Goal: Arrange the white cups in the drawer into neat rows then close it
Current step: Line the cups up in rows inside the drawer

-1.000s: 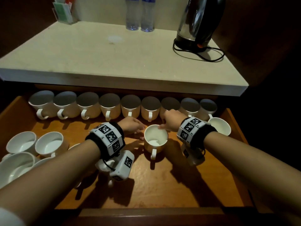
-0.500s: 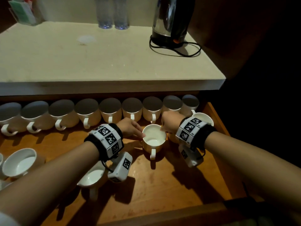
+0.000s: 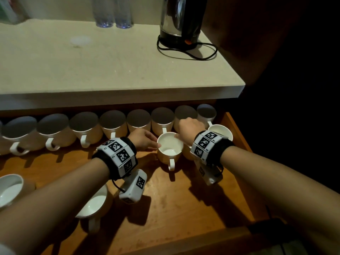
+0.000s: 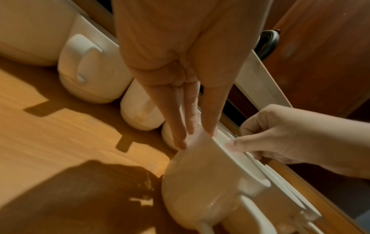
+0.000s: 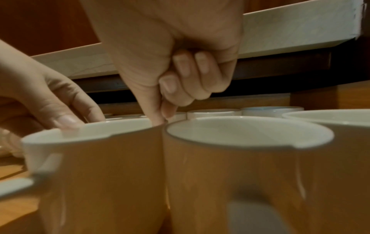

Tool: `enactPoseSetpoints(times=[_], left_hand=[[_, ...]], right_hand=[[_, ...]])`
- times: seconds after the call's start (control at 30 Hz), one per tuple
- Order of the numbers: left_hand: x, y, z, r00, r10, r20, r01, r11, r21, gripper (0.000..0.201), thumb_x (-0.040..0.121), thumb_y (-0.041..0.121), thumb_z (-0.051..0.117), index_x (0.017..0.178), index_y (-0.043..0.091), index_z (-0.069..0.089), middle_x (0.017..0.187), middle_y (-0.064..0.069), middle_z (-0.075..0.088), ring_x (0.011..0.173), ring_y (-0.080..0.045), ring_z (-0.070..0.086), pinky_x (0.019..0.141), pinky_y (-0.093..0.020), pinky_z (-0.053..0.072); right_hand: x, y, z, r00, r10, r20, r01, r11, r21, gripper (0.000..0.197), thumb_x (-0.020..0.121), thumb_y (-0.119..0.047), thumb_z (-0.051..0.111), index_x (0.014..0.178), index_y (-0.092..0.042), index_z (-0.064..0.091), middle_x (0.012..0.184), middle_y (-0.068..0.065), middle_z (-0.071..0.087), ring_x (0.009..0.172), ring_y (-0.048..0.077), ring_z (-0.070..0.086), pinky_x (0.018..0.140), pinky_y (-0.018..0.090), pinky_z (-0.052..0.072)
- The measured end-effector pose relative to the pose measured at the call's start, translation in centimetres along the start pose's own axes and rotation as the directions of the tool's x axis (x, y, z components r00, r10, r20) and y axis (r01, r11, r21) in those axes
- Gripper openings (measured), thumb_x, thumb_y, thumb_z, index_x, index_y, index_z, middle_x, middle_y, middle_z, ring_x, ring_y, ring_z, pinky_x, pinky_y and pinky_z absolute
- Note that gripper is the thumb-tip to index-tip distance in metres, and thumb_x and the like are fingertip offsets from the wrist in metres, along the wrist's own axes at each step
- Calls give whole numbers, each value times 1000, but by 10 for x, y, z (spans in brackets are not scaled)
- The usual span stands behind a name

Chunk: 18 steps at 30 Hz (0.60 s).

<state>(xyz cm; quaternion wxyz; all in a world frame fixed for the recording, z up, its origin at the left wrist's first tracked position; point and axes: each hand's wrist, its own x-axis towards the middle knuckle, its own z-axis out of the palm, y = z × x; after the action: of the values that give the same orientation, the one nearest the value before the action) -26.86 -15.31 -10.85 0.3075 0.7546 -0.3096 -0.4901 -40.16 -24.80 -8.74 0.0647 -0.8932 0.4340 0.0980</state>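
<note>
Standing upright, white cup (image 3: 170, 146), apparently empty.

No readable words or numbers; only black-and-white square code markers on both wristbands (image 3: 117, 153).

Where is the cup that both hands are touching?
In the head view, the cup stands upright in the drawer, right of middle, just before the back row of cups, between the left hand and right hand.
</note>
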Motion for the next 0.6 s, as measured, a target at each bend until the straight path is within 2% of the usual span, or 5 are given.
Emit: enactPoseSetpoints(times=[0.1, 0.23, 0.4, 0.5, 0.6], left_hand=[[1, -2, 2, 999, 26, -20, -25, 999, 30, 10, 80, 9, 70, 89, 7, 66, 84, -4, 65, 76, -9, 61, 59, -16, 48], [1, -3, 1, 1000, 15, -13, -14, 999, 51, 19, 81, 11, 69, 98, 5, 65, 83, -4, 64, 72, -7, 61, 51, -10, 50], [-3, -1, -12, 999, -47, -18, 48, 999, 14, 16, 85, 14, 65, 98, 5, 63, 82, -7, 63, 69, -10, 57, 63, -18, 52], [-14, -3, -29, 997, -56, -49, 55, 998, -18, 11, 87, 12, 62, 96, 6, 60, 78, -9, 62, 66, -11, 58, 49, -13, 50], [-28, -10, -48, 994, -86, -61, 84, 996, -21, 6, 89, 13, 61, 90, 8, 58, 78, -9, 61, 63, -12, 58, 47, -14, 49]], right_hand=[[-1, 0, -1, 1000, -3, -10, 3, 1000, -5, 28, 92, -31, 55, 109, -10, 62, 110, 10, 65, 105, 29, 61, 75, 34, 45], [-1, 0, -2, 1000, -2, -4, 2, 1000, 4, 27, 91, -33, 57, 106, -11, 62, 107, 9, 65, 102, 28, 62, 76, 34, 47], [0, -4, -5, 999, -21, 48, 15, 994, 108, 33, 86, -49, 61, 83, -16, 57, 85, 4, 60, 81, 21, 59, 66, 30, 44], [0, -20, -6, 993, -111, 49, 102, 983, 153, 38, 84, -50, 62, 82, -12, 62, 83, 3, 61, 81, 20, 61, 66, 30, 46], [1, -45, -6, 973, -211, 94, 194, 967, 165, 39, 83, -50, 63, 68, -15, 57, 81, 3, 63, 82, 21, 63, 70, 33, 51]])
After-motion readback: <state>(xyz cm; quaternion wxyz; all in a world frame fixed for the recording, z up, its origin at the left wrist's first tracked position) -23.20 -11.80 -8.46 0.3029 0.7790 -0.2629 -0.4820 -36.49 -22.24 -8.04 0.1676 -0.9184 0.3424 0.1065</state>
